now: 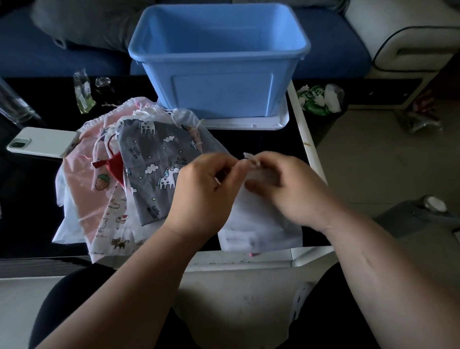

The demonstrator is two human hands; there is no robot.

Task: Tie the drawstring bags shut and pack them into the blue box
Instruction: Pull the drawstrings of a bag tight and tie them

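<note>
Near the tabletop's (272,140) front edge, a white bag (260,220) lies flat under my hands, its mouth toward the blue box (218,61). My left hand (200,191) and right hand (285,187) meet over that mouth. The fingers (223,161) of both are curled tight, pinching the white cord (249,156), and a frayed end sticks up between them. Just left sits a pile of bags, with a grey unicorn bag (154,161) on top. Behind them, the box stands upright on a white lid (247,122). A phone (43,141) lies far left.

Bare forearms (128,292); black trousers (71,300) (seen at both knees).
</note>
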